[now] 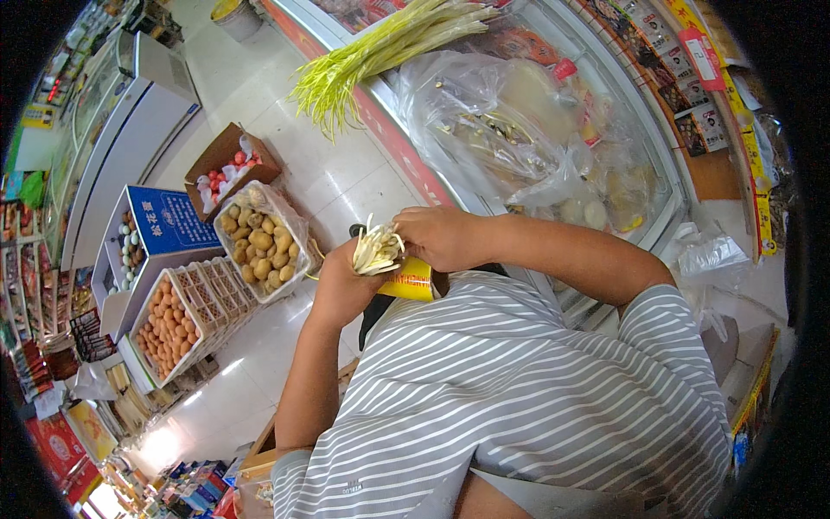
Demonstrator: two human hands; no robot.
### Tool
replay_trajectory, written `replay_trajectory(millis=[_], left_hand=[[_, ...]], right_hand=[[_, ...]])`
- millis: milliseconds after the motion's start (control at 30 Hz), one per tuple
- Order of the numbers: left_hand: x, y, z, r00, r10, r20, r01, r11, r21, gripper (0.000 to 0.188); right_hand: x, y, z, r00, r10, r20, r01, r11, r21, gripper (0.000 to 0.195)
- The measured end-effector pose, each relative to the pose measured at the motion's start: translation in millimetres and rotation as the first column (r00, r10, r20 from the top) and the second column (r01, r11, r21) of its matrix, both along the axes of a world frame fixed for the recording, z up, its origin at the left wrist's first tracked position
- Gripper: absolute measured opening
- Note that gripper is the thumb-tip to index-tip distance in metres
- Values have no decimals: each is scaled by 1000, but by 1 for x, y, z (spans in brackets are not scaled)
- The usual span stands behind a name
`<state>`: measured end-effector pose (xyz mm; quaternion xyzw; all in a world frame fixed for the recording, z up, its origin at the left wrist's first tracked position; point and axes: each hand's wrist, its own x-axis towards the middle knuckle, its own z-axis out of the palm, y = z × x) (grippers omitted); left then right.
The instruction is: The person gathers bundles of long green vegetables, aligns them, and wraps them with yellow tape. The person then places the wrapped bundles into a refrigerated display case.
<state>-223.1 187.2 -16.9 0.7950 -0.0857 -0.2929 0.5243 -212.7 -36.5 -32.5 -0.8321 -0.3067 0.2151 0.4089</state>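
My left hand [345, 285] is closed around a bundle of pale stalks [377, 250], their cut white ends pointing up. My right hand [441, 237] is beside them, its fingertips at the edge of the bundle; whether they pinch a stalk is hidden. Just below the hands, against the striped shirt, is a yellow printed item [412, 282]. A larger bunch of yellow-green chives [395, 52] lies across the edge of a chest freezer [415, 133], its leafy tips hanging over the side. Clear plastic bags [480, 110] lie beside it on the freezer.
On the tiled floor stand a crate of potatoes [262, 243], a crate of brown eggs [165, 324], a blue box [172, 217] by paler eggs, and a cardboard box [214, 152] of red produce. Another freezer [139, 117] stands behind them. A bucket [237, 19] is farther off.
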Motion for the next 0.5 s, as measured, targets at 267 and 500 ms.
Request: replay_trajectory(millis=[267,500], left_hand=[[3,6,-2,994,22,-109,-33,994,-103,22],[4,4,-1,993,59,-101,-72,990,-123,16]], right_hand=[[25,-27,-15,904,64,-423,47,968,247,42],[30,-17,4,925,268,-269,-220,956,195,19]])
